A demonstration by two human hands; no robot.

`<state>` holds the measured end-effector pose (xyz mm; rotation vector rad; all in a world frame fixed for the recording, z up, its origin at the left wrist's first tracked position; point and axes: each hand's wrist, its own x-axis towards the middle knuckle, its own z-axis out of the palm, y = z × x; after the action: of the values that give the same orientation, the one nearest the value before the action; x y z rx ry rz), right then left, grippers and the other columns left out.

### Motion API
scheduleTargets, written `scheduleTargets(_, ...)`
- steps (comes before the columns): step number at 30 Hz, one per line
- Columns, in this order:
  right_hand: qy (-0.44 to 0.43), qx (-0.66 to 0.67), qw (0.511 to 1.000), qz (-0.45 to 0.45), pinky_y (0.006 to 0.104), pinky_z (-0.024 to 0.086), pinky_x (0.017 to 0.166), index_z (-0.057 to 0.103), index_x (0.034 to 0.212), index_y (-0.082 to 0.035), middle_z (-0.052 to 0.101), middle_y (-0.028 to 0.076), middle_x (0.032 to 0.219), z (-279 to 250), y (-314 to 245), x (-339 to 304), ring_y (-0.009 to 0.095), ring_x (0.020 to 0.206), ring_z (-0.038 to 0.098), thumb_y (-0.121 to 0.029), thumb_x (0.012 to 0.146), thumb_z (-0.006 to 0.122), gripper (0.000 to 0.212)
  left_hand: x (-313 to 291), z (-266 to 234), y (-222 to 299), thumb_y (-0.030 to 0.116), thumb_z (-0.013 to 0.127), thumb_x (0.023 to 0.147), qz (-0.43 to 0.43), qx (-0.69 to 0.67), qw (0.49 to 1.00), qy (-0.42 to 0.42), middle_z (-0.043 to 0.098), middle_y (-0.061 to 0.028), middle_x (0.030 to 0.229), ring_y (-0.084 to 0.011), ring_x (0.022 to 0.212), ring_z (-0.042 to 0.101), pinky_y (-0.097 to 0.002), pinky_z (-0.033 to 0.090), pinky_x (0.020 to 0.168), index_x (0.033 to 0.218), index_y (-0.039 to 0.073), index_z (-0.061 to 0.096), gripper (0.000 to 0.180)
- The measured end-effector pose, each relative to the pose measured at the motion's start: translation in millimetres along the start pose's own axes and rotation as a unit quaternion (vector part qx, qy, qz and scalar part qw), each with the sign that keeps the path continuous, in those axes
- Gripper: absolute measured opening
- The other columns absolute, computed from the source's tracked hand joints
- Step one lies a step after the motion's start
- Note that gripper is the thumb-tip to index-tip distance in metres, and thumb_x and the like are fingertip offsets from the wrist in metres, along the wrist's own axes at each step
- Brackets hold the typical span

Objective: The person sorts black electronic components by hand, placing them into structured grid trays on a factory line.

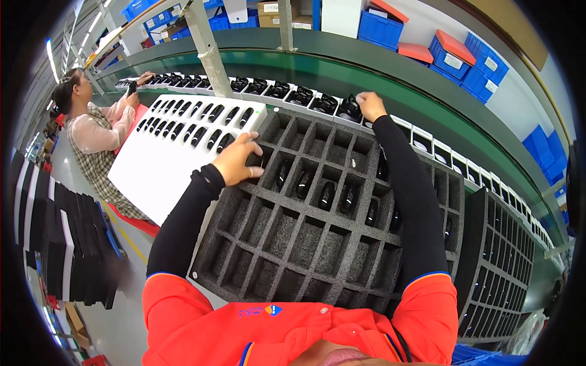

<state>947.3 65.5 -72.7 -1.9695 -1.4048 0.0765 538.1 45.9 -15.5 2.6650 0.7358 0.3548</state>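
Observation:
My left hand (240, 160) reaches over the left side of a dark grey foam tray (293, 210). Its thumb and fingers are apart around a shadowed compartment. Small glossy black devices (303, 183) stand in several compartments beside it; many others hold nothing. Farther off, my right hand (371, 107) is closed, with its fingertips at a black item (349, 110) in a small white box on the line. The fingers partly hide where they grip it. White boxes (278, 90) with black contents run left of that hand. Those to its right (439, 149) show pale insides.
A white tray (146, 183) of black devices adjoins the foam tray at left; a filled dark tray (497, 268) stands at right. A post (210, 61) rises by the green conveyor (317, 67). Another person (101, 134) works at far left. Blue bins (381, 27) sit behind.

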Motion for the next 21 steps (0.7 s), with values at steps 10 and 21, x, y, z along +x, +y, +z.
scheduleTargets(10,0.039,-0.02,0.997,-0.058,0.0352,0.048,0.079,0.064,0.096,-0.003,0.065,0.015,0.091,0,16,7,0.028,0.086,0.062,-0.01,0.077,0.055,0.023,13,-30,21,0.007,0.058,0.083,-0.06,-0.25,0.966,0.042,0.059,-0.0098,0.106,-0.0175,0.093,0.061,-0.0291,0.048,0.081,0.121,0.005,0.051,0.039)
scheduleTargets(21,-0.057,0.153,0.868,-0.469,0.0298,0.044,0.07,0.064,0.088,-0.004,0.057,0.006,0.079,-39,-156,-90,0.017,0.074,0.055,-0.013,0.081,0.061,0.012,42,7,49,-0.005,0.054,0.083,-0.028,-0.565,0.824,0.048,0.06,-0.0184,0.101,-0.0225,0.091,0.061,-0.031,0.053,0.079,0.133,-0.004,0.029,0.057)
